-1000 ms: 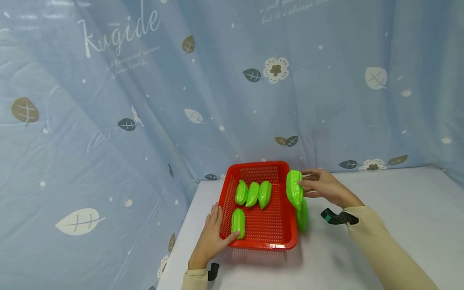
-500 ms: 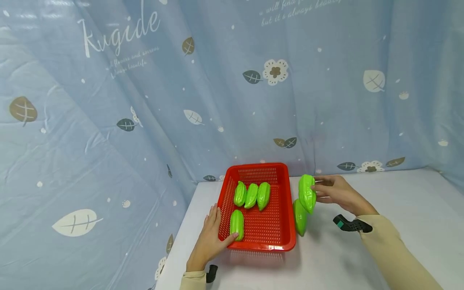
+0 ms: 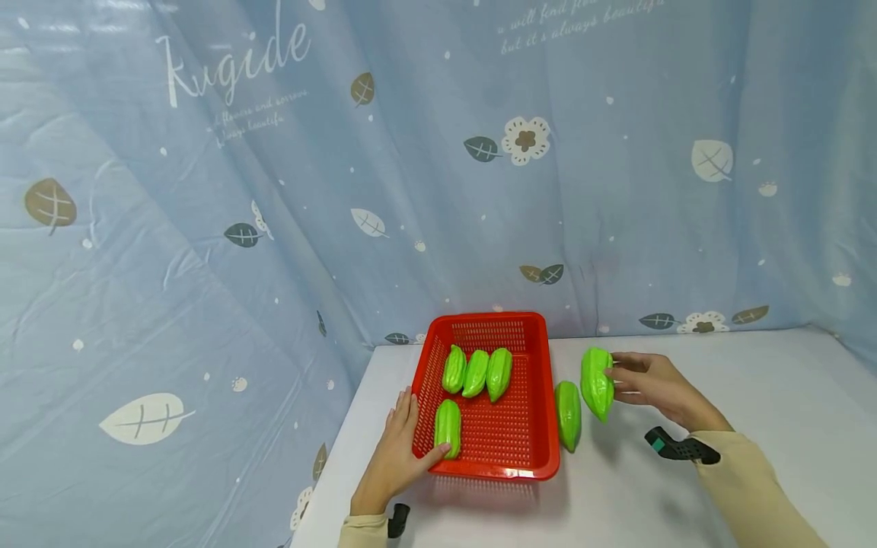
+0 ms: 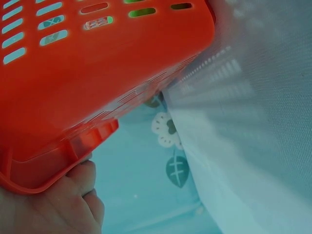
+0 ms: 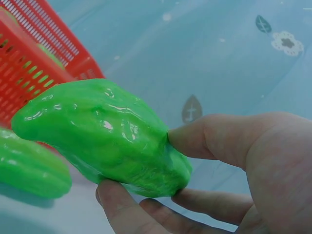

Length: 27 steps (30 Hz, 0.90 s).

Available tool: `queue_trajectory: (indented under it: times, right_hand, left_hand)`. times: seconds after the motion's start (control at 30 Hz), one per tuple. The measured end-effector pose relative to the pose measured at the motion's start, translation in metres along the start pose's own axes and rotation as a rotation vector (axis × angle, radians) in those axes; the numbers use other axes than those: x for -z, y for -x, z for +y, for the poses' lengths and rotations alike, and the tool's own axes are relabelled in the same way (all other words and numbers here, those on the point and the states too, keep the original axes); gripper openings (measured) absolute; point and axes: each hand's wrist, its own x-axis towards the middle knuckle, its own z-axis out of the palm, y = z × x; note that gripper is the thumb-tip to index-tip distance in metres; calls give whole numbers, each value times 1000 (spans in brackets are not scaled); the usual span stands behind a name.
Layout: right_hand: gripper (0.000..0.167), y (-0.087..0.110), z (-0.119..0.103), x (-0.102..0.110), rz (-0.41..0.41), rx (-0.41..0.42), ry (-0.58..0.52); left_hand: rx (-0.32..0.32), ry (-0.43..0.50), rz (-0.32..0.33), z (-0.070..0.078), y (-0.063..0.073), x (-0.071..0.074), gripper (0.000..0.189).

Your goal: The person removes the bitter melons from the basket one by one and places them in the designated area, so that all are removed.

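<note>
A pale-blue cloth curtain (image 3: 617, 183) printed with leaves and flowers hangs behind a smooth white tabletop (image 3: 754, 380). A beige-sleeved right arm (image 3: 754, 487) slants in from the lower right, its right hand (image 3: 661, 384) raised over the table, thumb and fingers pinching 1 glossy bright-green ridged fruit (image 3: 597, 384) in the air. The left hand (image 3: 393, 457) has straight fingers laid along the left side of a rectangular red perforated plastic basket (image 3: 500, 430), thumb spread over the near-left corner; whether its tip touches the fruit behind it is hard to tell. The basket holds 4 matching green fruits: 3 side by side (image 3: 476, 373) towards the far end and 1 in the near-left corner (image 3: 448, 426). Another green fruit (image 3: 568, 415) lies on the tabletop just beside the basket's right wall, between it and the held fruit. A small black wrist device (image 3: 685, 447) sits at the right cuff.
</note>
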Motion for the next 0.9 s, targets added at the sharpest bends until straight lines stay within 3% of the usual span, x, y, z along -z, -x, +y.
queue_trajectory:
  times: [0.47, 0.9]
  right_hand:
    - [74, -1, 34, -7, 11, -58, 0]
    - [74, -5, 52, -11, 5, -100, 46]
  left_hand:
    - [14, 9, -6, 0, 1, 1, 112]
    - [2, 5, 8, -1, 0, 0, 112]
